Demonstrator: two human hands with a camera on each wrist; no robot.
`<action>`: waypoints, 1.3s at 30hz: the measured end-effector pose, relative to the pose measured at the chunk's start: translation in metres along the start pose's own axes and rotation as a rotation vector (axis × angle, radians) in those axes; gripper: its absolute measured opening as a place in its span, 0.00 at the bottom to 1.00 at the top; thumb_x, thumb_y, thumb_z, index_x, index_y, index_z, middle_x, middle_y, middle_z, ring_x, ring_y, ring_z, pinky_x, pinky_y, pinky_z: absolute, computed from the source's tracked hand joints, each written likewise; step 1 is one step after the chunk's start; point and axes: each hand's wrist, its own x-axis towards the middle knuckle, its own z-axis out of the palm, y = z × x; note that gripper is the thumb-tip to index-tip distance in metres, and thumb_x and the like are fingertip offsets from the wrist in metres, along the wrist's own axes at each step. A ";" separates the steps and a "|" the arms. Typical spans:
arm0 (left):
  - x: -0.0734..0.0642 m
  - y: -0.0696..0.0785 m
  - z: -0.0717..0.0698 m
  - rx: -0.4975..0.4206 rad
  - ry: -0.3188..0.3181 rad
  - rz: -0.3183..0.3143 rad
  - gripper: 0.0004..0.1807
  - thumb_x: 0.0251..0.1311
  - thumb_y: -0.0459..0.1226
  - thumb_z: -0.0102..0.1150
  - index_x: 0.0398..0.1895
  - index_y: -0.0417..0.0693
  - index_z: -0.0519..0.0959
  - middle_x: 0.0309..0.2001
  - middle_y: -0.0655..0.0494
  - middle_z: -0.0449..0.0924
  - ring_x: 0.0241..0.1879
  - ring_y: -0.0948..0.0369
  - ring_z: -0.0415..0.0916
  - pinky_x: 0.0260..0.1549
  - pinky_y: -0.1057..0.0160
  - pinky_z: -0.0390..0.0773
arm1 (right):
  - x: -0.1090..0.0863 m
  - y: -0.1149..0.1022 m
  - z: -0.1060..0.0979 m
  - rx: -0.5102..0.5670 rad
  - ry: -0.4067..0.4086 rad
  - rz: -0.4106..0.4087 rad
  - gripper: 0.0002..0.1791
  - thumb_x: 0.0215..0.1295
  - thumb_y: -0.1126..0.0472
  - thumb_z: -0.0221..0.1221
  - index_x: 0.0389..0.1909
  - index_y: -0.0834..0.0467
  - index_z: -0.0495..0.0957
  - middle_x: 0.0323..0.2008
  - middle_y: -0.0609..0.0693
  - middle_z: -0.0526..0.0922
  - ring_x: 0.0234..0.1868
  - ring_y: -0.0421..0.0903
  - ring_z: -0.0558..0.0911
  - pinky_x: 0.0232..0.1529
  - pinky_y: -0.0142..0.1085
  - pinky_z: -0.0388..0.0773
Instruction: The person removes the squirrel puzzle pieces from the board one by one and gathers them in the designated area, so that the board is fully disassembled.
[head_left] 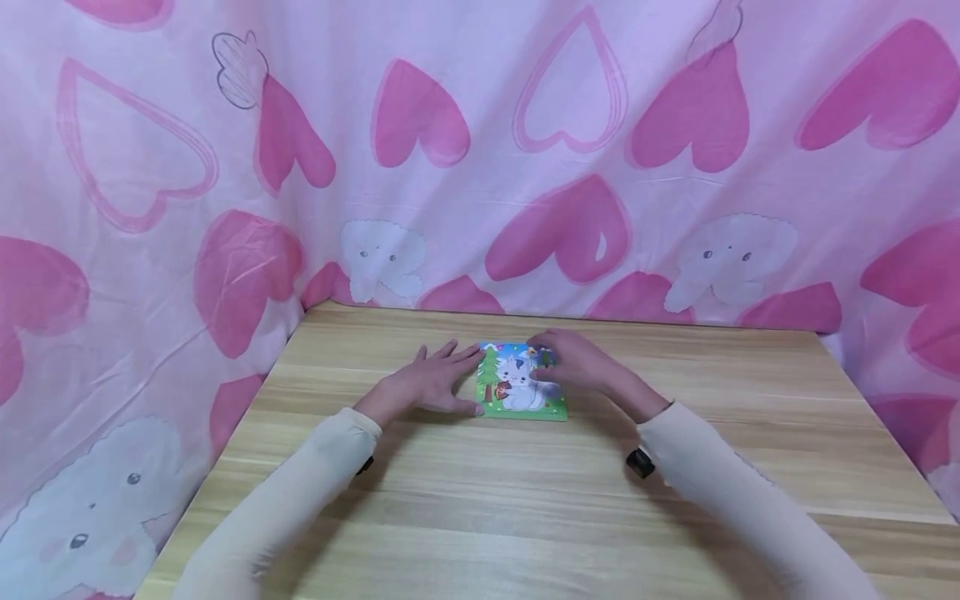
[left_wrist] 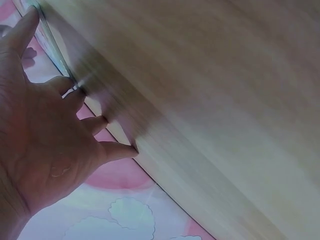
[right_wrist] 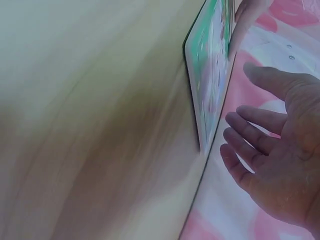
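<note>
A square picture board (head_left: 517,403) with a white cartoon animal, a green tree and a green border lies flat on the wooden table. My left hand (head_left: 431,385) is spread at its left side, with thumb and fingertips at the edge. In the left wrist view, the fingertips of the left hand (left_wrist: 52,132) rest on the tabletop and the board's edge. Over the board's right part hovers my right hand (head_left: 583,364), covering its upper right corner. The right wrist view shows the right hand (right_wrist: 282,145) with loosely bent fingers, apart from the board (right_wrist: 207,80).
The wooden table (head_left: 465,508) meets a pink curtain (head_left: 480,192) with hearts and white cartoon animals along its back and left sides. A dark wrist device (head_left: 640,462) shows under the right sleeve.
</note>
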 end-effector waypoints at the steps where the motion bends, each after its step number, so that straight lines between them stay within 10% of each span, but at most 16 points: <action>1: 0.000 0.000 0.000 -0.002 0.001 0.001 0.59 0.61 0.73 0.58 0.88 0.66 0.43 0.89 0.64 0.38 0.88 0.43 0.35 0.78 0.23 0.39 | 0.004 -0.002 0.002 0.011 0.000 0.005 0.34 0.66 0.52 0.71 0.70 0.60 0.76 0.66 0.58 0.83 0.68 0.58 0.80 0.71 0.57 0.76; 22: 0.002 -0.001 0.002 -0.056 0.004 -0.006 0.61 0.60 0.72 0.61 0.88 0.67 0.42 0.88 0.65 0.38 0.88 0.45 0.32 0.78 0.23 0.35 | 0.060 -0.042 0.027 -0.107 -0.061 0.100 0.29 0.60 0.53 0.76 0.61 0.58 0.82 0.57 0.55 0.84 0.56 0.52 0.82 0.62 0.48 0.83; 39: 0.002 -0.001 -0.002 -0.073 -0.018 -0.011 0.62 0.59 0.72 0.63 0.88 0.65 0.42 0.88 0.65 0.37 0.88 0.45 0.31 0.78 0.23 0.34 | 0.065 -0.058 0.019 -0.158 -0.071 0.172 0.28 0.53 0.52 0.81 0.56 0.54 0.87 0.53 0.50 0.90 0.51 0.49 0.85 0.58 0.50 0.84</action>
